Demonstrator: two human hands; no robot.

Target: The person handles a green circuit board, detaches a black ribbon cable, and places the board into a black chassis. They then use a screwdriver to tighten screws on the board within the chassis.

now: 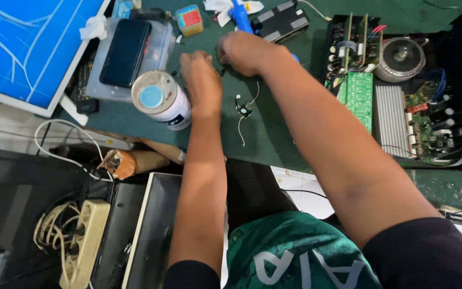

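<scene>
Your left hand (201, 80) and right hand (247, 52) have fingers curled together over something small on the green mat (274, 134); whether they pinch it I cannot tell. Keep both wrists planted; the small wired component (244, 111) lies just near of them. Far left, a clear lidded box (156, 53) carries a dark phone (125, 52), contents unclear.

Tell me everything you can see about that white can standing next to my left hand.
The white can is a cylinder with a greyish-white top and a round light blue cap at its centre. A dark label patch shows low on its side. It looks like metal or plastic. It stands roughly upright on the green mat, against the clear plastic box, just left of the left hand, seemingly not touching it.
</scene>
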